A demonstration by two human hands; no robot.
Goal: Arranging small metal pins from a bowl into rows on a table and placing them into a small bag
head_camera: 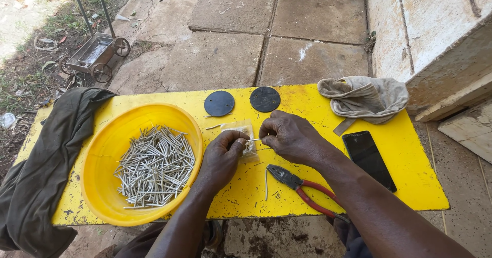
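Nail (pixel 254 140) pinched between both hands: left hand (pixel 221 158), right hand (pixel 289 136) fingers closed, above yellow table (pixel 400 150).

a small clear plastic packet (pixel 242 135) lies on the yellow tabletop (pixel 410 181) under the hands. a black phone (pixel 368 159), its rectangular screen dark, lies near the right edge.

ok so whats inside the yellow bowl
A loose heap of grey metal nails fills the yellow bowl. The bowl's floor beneath the heap is covered, so nothing there shows.
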